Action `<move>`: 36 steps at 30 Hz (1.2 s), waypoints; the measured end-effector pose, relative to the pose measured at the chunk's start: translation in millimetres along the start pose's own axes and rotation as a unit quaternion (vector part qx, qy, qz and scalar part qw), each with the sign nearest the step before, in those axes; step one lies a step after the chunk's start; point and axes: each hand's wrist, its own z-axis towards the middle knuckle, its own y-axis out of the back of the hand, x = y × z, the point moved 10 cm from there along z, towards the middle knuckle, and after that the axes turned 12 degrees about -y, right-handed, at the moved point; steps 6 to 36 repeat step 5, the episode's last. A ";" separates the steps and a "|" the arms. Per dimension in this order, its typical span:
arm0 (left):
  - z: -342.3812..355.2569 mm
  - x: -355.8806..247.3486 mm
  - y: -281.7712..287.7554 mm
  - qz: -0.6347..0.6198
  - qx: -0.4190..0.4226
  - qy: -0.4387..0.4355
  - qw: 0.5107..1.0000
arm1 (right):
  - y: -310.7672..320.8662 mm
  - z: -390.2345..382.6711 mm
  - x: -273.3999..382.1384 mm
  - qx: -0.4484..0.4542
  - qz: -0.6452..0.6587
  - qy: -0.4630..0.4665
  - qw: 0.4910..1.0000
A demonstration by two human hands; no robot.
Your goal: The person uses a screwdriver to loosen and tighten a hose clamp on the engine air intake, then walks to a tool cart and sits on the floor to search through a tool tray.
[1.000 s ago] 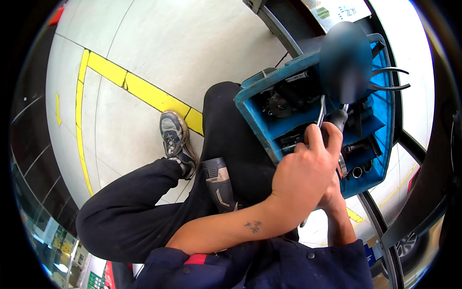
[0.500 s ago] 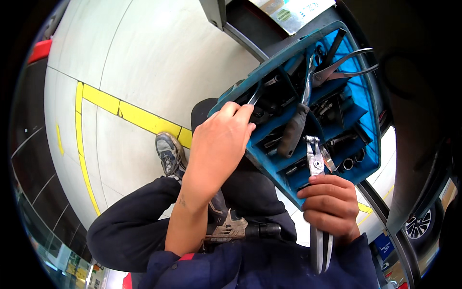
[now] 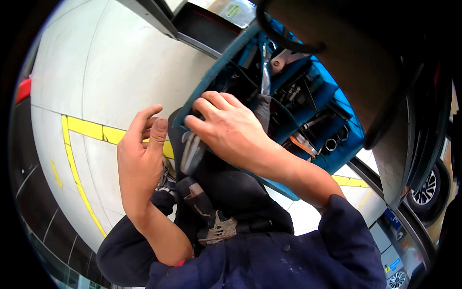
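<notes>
My right hand (image 3: 233, 127) is over the near left edge of the blue tool tray (image 3: 199, 91), fingers curled. Just below its thumb hang grey-handled pliers (image 3: 193, 153), smeared by motion; the hand appears closed on their upper end, which it hides. To the left, in the air beside the tray, my left hand (image 3: 139, 159) is empty, thumb and fingers apart. Inside the tray lies a long tool with a shiny shaft and a dark grip (image 3: 263, 106), partly behind my right hand. Another pair of pliers (image 3: 284, 60) sits at the tray's far end.
Sockets (image 3: 330, 144) and small tools fill the tray's compartments. A dark curved hose or cable (image 3: 293, 45) crosses its far side. On my lap rests a brown-and-black power tool (image 3: 217, 229). A metal frame bar (image 3: 192, 42) runs behind, above a pale floor with yellow lines.
My right hand has swung left across the tray with the pliers. My left hand has left the tray and moved left, its fingers now apart. The view has shifted, too.
</notes>
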 end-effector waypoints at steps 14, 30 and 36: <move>6.8 -14.5 -14.3 0.014 -0.041 -0.061 0.997 | 51.0 1.3 -31.6 0.028 0.049 0.029 0.998; 6.8 -14.5 -14.3 0.014 -0.041 -0.061 0.997 | 51.0 1.3 -31.6 0.028 0.049 0.029 0.998; 6.8 -14.5 -14.3 0.014 -0.041 -0.061 0.997 | 51.0 1.3 -31.6 0.028 0.049 0.029 0.998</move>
